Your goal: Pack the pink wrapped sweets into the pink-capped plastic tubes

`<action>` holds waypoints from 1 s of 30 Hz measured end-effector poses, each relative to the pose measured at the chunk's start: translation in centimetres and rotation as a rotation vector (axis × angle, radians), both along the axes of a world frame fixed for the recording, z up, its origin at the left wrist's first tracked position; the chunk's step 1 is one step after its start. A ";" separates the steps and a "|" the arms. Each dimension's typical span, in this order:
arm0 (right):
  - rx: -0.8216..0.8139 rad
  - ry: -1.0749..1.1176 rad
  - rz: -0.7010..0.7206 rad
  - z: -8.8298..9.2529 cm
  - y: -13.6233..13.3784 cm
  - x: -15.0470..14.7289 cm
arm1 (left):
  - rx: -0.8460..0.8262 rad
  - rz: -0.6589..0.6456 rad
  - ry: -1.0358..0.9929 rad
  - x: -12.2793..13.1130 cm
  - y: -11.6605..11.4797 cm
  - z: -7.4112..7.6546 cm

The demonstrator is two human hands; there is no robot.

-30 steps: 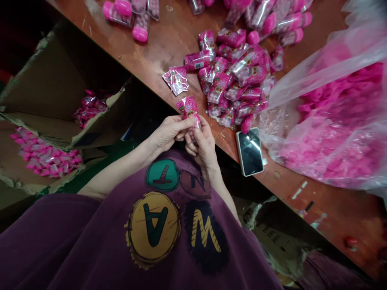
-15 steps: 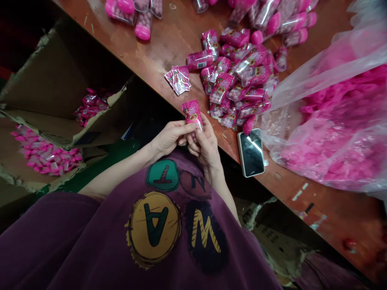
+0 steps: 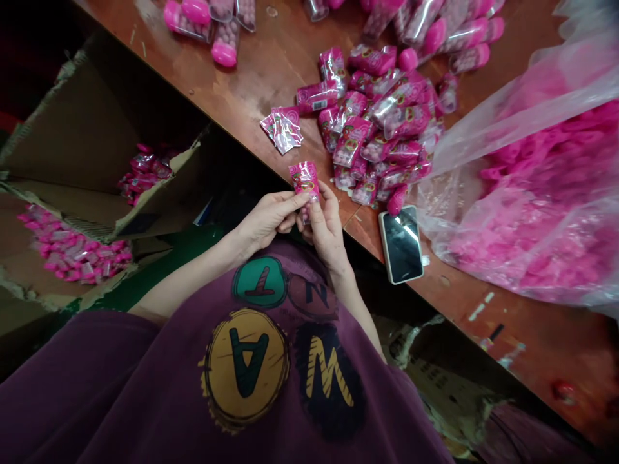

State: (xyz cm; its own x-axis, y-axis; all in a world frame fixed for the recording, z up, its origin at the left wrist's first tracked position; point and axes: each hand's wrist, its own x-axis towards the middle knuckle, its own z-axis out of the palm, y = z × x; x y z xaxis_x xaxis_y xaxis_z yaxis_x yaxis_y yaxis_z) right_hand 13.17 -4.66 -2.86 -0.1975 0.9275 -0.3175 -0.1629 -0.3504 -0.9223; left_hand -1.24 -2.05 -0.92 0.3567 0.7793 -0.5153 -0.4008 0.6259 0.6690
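Near frame centre, by the desk edge, a pink packet has its lower end partly covered; its fine print is too small to read. The pink-capped tubes at upper left are cut by the top edge; the clear bag is cut off at right. Left grip and right grip: both closed, pinching the packet's lower part together.
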 end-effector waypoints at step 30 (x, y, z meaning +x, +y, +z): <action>0.485 -1.299 -0.285 5.7 9.3 5.1 | 0.205 0.349 0.409 -1.7 3.5 -0.1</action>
State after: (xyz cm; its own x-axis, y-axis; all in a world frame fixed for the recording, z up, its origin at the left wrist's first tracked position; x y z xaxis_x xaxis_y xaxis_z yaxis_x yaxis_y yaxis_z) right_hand 18.24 4.61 2.82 0.1939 0.9533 0.2315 0.8723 -0.0596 -0.4853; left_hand -2.94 1.49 -0.97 -0.1358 0.9135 -0.3836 -0.2439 0.3444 0.9066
